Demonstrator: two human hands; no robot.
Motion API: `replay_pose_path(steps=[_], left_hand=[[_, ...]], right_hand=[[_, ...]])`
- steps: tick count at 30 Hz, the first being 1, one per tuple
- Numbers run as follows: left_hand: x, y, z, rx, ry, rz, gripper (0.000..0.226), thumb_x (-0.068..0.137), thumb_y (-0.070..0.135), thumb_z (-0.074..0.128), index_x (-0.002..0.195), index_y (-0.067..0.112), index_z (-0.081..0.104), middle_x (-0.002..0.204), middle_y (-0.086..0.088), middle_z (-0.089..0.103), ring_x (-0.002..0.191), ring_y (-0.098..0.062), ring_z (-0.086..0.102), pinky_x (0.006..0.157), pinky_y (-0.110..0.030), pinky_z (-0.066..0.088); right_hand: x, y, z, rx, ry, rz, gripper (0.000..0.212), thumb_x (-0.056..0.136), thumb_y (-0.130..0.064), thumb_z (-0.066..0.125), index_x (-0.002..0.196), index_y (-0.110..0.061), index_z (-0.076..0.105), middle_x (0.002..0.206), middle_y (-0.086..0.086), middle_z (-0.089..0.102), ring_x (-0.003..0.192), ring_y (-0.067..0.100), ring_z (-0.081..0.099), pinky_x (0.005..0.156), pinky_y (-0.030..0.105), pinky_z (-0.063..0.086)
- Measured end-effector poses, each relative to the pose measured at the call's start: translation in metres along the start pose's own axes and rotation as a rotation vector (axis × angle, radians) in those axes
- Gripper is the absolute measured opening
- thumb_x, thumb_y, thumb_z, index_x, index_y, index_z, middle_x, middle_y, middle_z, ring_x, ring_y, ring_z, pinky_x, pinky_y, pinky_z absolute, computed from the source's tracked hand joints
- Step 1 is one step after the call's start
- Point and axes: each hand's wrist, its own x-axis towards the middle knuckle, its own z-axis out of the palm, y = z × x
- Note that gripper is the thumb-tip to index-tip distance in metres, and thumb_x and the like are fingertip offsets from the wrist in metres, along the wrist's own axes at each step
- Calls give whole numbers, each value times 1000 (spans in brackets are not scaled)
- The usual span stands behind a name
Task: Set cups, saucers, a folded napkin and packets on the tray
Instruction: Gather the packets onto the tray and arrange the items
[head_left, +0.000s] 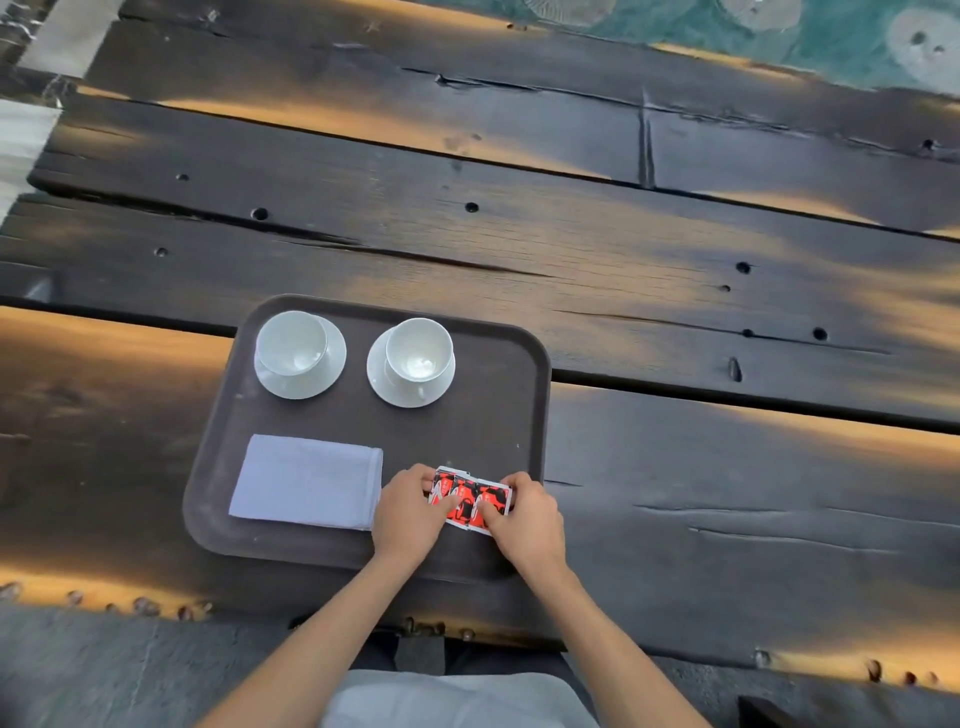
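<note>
**Inspector:** Step in hand, nearest first?

**Assistant:** Packet placement, the last item by my judgement. The left hand (408, 512) and right hand (524, 517) both bear on the packets (470, 499), fingers curled over the ends of the row, at the tray's (493, 415) near right corner.

**Inspector:** Condition of the packets?

**Assistant:** Red, black and white sachets, lying flat and overlapping in a row; exact count unclear under the fingers.

**Inspector:** Next move?

**Assistant:** Likely square the row, then lift both hands away without dragging a sachet.

**Inspector:** Beyond that?

**Assistant:** Folded napkin (306, 483) just beside the left hand, flat on the tray. At the far side, two white cups, left cup (292, 343) and right cup (418, 348), each upright on its saucer (332, 374).
</note>
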Motion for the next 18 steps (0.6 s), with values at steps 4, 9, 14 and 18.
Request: replay_pose_path(steps=[4,9,14,18], left_hand=[[2,-2,-8,97,-23,7,38,83,42,76,113,21,67,106,5,68,91,-11,66,76,-27,53],[19,-9,-31,-143,-83,-94,22,89,36,68,108,25,69,98,10,72,87,-5,65,79,-26,55],[54,-6,-64,-444,69,-161,10,92,22,63,97,25,70,90,2,74,85,-18,72,85,-42,61],[88,1,-82,-548,191,-187,16,94,19,63,108,16,69,93,-2,74,86,-20,72,87,-42,60]], right_hand=[[-2,1,-3,-87,7,-38,40,90,-47,66,122,-23,61,116,0,64,101,20,68,81,33,54],[0,-1,-13,-142,18,-46,41,95,-47,59,128,-23,59,125,0,59,104,20,67,82,32,54],[18,-23,-22,-112,73,-72,30,98,-39,55,121,-22,64,117,-1,65,99,19,68,80,32,55],[50,-59,-22,286,-22,-36,19,98,-25,56,109,-18,70,94,-1,75,78,12,73,78,33,63]])
